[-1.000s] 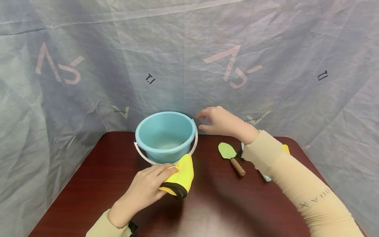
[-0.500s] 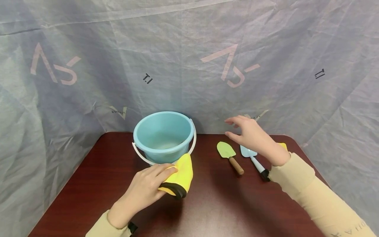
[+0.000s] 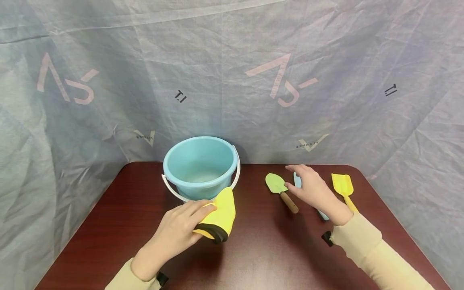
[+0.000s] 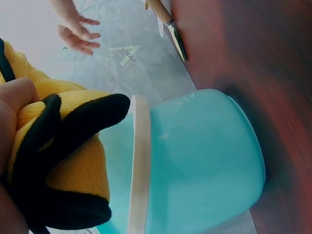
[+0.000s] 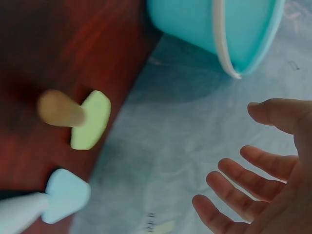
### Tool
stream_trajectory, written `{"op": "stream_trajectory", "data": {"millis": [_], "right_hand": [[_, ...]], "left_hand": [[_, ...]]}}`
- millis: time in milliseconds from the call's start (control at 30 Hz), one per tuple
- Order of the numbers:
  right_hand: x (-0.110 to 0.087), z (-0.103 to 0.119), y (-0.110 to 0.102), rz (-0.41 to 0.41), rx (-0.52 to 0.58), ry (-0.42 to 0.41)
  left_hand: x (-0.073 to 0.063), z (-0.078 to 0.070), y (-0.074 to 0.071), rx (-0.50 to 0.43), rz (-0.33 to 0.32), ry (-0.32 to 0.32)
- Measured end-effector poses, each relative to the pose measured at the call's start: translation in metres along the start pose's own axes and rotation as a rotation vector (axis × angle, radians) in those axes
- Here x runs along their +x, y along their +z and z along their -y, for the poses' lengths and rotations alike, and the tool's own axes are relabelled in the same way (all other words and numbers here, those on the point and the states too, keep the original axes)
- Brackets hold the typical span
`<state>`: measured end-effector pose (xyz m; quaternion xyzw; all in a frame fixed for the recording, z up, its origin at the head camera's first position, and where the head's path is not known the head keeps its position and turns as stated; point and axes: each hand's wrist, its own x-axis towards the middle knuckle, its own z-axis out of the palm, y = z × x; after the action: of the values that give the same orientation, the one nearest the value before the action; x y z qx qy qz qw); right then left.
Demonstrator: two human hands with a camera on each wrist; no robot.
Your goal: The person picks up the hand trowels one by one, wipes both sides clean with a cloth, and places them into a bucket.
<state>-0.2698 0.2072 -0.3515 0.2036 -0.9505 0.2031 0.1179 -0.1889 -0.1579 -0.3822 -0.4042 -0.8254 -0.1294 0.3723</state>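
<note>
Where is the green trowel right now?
In the head view, the green trowel lies on the table, right of the blue bucket and left of the light-blue shovel.

Left hand (image 3: 181, 225): I see it gripping, fingers curled, back of the hand upward.
Left forearm (image 3: 132, 276): sleeved, slanting in from my lower left.
Right hand (image 3: 313, 189): raised, holding nothing, thumb well apart from the loosely bent fingers (my right wrist feed shows gaps between them).
Right forearm (image 3: 377, 251): sleeved, angled from lower right.

Pale glare and soft shadows on the table (image 3: 261, 262) — left wrist view washed out, upper left
</note>
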Motion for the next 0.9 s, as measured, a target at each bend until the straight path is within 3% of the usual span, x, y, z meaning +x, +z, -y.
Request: {"op": "stream_trajectory", "data": {"millis": [233,467,900], "right_hand": [[-0.008,-0.024,0.027,0.016,0.028,0.018],[-0.01,-0.045,0.056,0.093,0.056,0.081],[-0.008,-0.056,0.09,0.129,-0.004,0.144]], "left_hand": [[0.0,0.001,-0.002,0.008,-0.001,-0.009],[-0.001,0.0,-0.002,-0.001,-0.001,-0.004],[-0.002,-0.001,0.001,-0.01,0.008,-0.001]]}}
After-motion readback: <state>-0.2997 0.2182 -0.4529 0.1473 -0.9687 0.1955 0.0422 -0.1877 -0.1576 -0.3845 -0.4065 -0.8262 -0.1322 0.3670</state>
